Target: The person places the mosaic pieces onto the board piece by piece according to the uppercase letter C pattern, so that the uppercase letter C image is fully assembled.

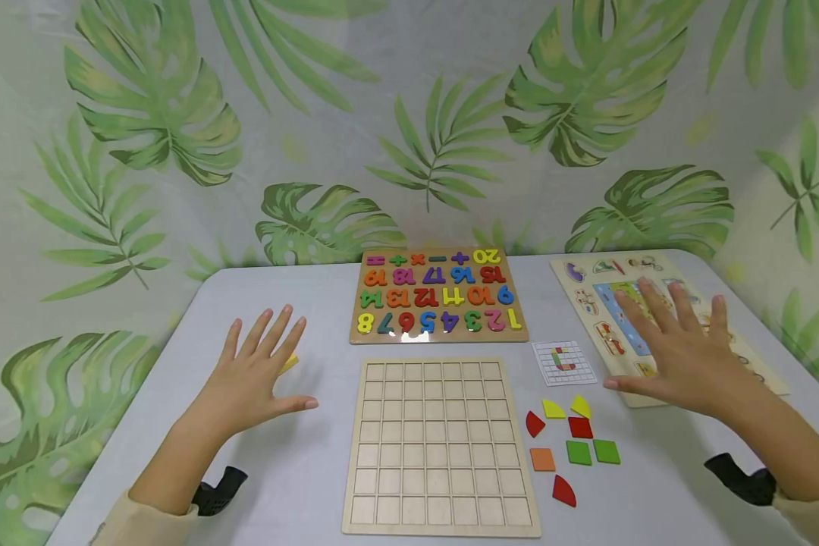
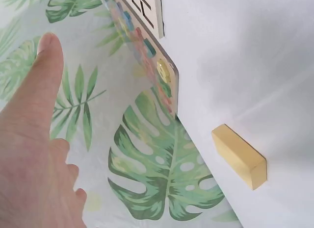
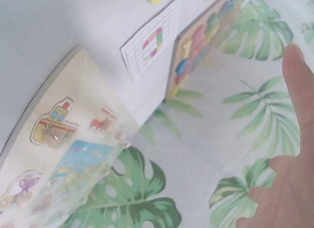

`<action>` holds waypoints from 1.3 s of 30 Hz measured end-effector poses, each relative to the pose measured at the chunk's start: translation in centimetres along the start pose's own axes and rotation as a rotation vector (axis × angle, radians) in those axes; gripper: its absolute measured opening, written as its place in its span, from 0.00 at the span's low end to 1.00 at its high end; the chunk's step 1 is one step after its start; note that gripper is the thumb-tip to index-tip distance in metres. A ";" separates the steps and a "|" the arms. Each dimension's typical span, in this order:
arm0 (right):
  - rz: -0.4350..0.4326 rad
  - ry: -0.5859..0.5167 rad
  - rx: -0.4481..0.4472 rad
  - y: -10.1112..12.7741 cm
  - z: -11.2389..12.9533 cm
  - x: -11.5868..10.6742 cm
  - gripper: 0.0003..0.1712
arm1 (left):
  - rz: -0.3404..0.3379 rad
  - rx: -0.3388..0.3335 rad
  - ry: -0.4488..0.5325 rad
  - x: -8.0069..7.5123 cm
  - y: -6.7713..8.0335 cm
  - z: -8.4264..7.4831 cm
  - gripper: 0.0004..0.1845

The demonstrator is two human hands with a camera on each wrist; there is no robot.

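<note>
Both hands hover over a pale desk with their fingers spread and straight, grasping nothing.

The left hand hangs palm down to the left of an empty wooden grid board. A small yellow block lies on the desk just beyond its fingers; in the head view only a sliver of it shows past the fingertips, while the left wrist view shows it whole, a flat rectangular piece lying apart from the hand.

The right hand is held above the near edge of a picture peg puzzle at the right side of the desk, with its fingers released and its thumb pointing toward the middle. Whether it touches the puzzle cannot be told.

Between this puzzle and the grid board lies a small pattern card printed with a coloured figure on squared paper. In front of the card, right of the grid board, loose coloured tiles are scattered: red, yellow, green and orange, some square, some quarter-round.

Behind the grid board lies a number puzzle board filled with coloured numerals and arithmetic signs. A leaf-print curtain hangs around the desk.
</note>
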State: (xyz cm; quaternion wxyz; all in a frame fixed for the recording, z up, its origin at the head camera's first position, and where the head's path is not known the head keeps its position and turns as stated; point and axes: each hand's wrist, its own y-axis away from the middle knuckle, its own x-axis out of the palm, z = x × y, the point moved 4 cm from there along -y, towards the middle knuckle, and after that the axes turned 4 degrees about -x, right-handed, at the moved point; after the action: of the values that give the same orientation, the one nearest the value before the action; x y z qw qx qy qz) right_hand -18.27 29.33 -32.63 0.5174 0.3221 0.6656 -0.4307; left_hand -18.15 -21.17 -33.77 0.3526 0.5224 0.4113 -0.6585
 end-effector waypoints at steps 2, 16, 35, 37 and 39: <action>-0.013 -0.010 -0.012 -0.1 0.1 0.1 0.68 | -0.012 0.012 0.008 0.1 0.0 0.0 0.56; -0.085 -0.332 -0.139 -0.3 2.9 1.8 0.64 | -0.084 0.075 0.202 2.3 0.1 -2.9 0.58; 0.209 -0.651 -0.028 0.8 7.0 7.1 0.36 | 0.166 0.007 0.708 8.2 1.8 -6.1 0.52; 0.215 -0.653 -0.035 0.9 7.0 7.7 0.33 | 0.167 0.028 0.712 8.6 1.9 -6.4 0.50; 0.208 -0.656 -0.035 1.0 7.1 8.1 0.30 | 0.167 0.041 0.713 8.7 1.9 -6.5 0.49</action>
State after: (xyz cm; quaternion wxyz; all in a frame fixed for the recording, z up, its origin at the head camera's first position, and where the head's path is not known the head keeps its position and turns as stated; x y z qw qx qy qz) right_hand -16.54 23.21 -41.37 0.7505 0.2237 0.4347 -0.4446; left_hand -15.64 -16.40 -43.38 0.2289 0.7578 0.4511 -0.4121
